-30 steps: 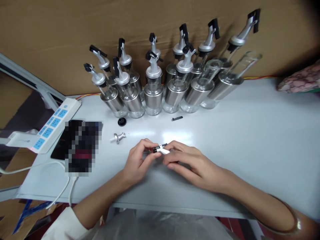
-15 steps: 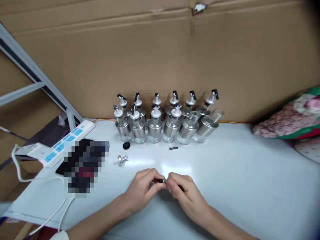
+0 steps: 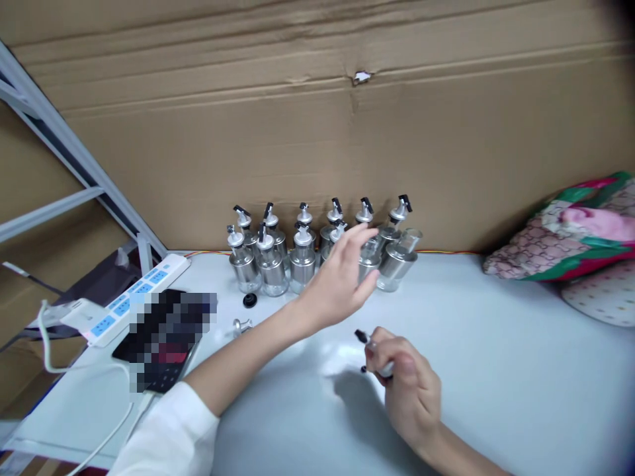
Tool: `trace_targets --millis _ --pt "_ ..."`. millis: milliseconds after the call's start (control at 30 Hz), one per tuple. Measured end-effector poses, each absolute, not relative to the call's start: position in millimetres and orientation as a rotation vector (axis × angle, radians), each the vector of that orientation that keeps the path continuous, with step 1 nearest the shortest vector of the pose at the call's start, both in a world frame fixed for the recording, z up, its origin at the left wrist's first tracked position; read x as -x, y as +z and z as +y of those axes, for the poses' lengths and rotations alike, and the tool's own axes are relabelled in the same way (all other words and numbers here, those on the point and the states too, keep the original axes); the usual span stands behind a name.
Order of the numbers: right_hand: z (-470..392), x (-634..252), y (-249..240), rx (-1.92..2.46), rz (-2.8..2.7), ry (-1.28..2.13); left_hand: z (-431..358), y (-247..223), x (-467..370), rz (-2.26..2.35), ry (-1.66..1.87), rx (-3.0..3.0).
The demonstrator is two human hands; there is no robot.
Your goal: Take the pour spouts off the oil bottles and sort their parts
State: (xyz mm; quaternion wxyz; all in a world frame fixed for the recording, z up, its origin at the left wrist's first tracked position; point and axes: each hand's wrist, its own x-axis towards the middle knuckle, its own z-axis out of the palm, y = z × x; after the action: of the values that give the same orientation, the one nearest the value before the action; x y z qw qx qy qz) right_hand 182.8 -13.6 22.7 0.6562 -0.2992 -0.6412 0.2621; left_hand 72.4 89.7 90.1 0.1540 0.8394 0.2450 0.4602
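My left hand [image 3: 342, 281] reaches over the front row of glass-and-steel bottles, fingers apart and holding nothing, nearest to an uncapped bottle [image 3: 370, 256]. Whether it touches that bottle cannot be made out. My right hand [image 3: 411, 383] is closed around a metal pour spout with a black lever [image 3: 362, 336], above the table. Another uncapped bottle [image 3: 397, 261] leans at the right end of the front row. Most other bottles carry silver spouts with black levers. A black round cap [image 3: 250, 301] and a loose metal spout part [image 3: 242, 326] lie at the left.
A white power strip [image 3: 133, 301], a partly blurred phone [image 3: 166, 344] and white cables lie at the left, beside a metal frame [image 3: 94, 165]. Cardboard [image 3: 272, 132] stands behind the bottles. A patterned fabric bundle [image 3: 560, 231] sits at the back right.
My left hand has let go of the small part and moved up to the bottles, its fingers opening. My right hand has moved right with the spout. The view has tilted upward.
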Motion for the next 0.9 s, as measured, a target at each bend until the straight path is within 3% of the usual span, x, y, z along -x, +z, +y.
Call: trace_targets --millis 267,600,900 --pt "-17 -193 23 0.529 -1.522 0.282 133 69 -130 0.793 1.236 -2.382" --pt "-13 -194 29 0.616 -1.554 0.194 136 38 -148 0.874 1.319 -2.054" --pt "-9 -197 31 0.640 -1.584 0.155 140 6 -146 0.911 1.379 -2.430"
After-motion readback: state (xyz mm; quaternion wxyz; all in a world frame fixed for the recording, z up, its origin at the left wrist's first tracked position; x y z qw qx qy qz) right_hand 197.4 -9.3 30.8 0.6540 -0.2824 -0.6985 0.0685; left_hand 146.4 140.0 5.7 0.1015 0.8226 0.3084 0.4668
